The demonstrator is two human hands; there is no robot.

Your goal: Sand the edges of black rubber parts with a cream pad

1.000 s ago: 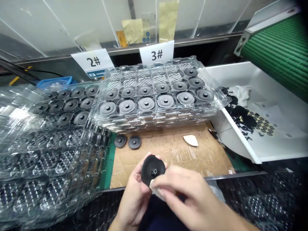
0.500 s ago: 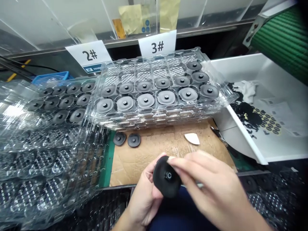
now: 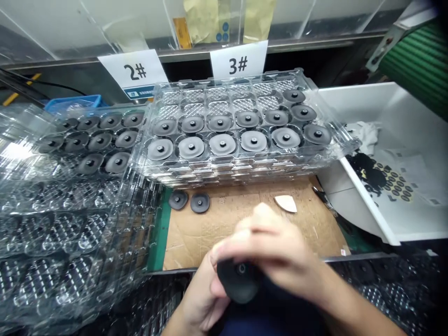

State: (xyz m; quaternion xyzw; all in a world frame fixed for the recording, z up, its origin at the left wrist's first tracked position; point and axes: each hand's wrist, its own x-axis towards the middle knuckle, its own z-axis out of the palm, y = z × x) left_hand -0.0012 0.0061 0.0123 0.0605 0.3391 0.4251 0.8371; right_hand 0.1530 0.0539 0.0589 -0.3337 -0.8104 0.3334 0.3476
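Observation:
A black rounded disc (image 3: 241, 284) with a small raised hub is tilted toward me above the front edge of the work surface. My left hand (image 3: 203, 294) grips it by its left side, thumb and fingers closed around the rim. Over the disc's upper edge lies my right hand (image 3: 271, 247), blurred, its fingers bent and pressed together; whatever may be in them is hidden. Two similar black discs (image 3: 199, 203) rest on the brown cardboard (image 3: 224, 224) beyond, and a white wedge-shaped piece (image 3: 286, 203) lies to their right.
Stacked clear plastic trays (image 3: 224, 170) at the back hold several black discs in pockets. More clear trays (image 3: 70, 224) stand at left. On the right, a white bin (image 3: 371, 205) contains black scraps and a sheet of small rings. A green ribbed hose (image 3: 416, 60) hangs above it.
My right hand has moved up and left across the disc's top edge, covering more of it. The disc has tipped and sunk slightly, still in my left hand. The view has shifted a little.

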